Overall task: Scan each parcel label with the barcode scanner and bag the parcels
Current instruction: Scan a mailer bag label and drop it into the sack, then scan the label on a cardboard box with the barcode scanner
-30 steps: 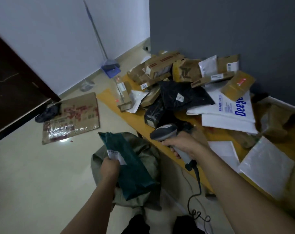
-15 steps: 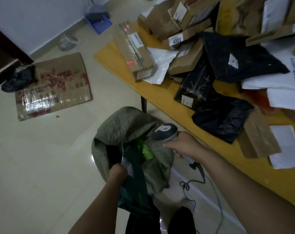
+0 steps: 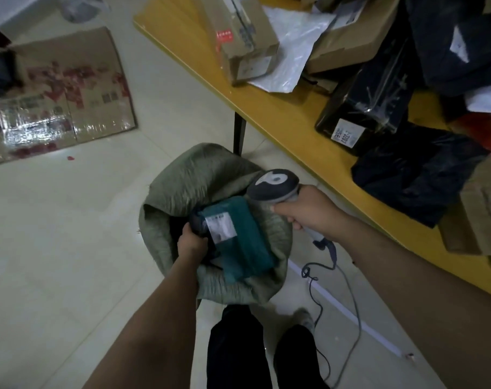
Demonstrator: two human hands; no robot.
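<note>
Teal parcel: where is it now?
Head view, centre: the teal parcel sits in the mouth of the grey-green sack, held by the left hand, beside the scanner.

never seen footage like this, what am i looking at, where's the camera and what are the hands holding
There is no machine here. A person wears a camera on the head, so this one picture looks down along their own arms. The left hand grips a teal parcel by its end, label up, in the open mouth of a grey-green sack on the floor. The right hand holds a corded barcode scanner close to the parcel. To the right, a yellow table carries more parcels: cardboard boxes, a white plastic mailer and black bags. A flattened carton lies on the floor.
</note>
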